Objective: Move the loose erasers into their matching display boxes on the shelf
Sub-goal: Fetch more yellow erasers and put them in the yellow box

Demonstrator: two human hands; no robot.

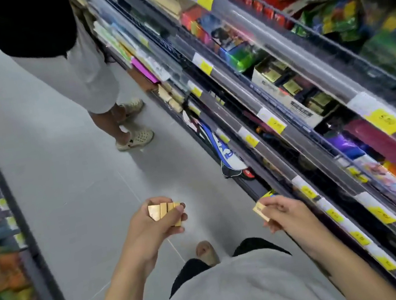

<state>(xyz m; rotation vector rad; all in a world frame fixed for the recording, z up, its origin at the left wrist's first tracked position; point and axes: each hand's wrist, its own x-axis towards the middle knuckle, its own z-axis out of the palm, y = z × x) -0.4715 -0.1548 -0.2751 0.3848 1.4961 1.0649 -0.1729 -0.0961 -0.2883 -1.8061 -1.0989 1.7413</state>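
Observation:
My left hand [149,226] grips a stack of several gold-wrapped erasers [165,211] over the aisle floor. My right hand [282,213] pinches one more gold-wrapped eraser [261,211] close to the front rail of the shelf [293,140] on the right. On a middle tier of that shelf stands a white display box [284,97] holding dark and gold packets. The picture is blurred by motion, so the print on the erasers and boxes cannot be read.
Another person [92,70] in light shorts and sandals stands ahead in the grey aisle. Yellow price tags [387,120] line the shelf rails. A blue and white racket bag [219,146] hangs low on the shelf. A second shelf [1,230] of colourful goods runs along the left.

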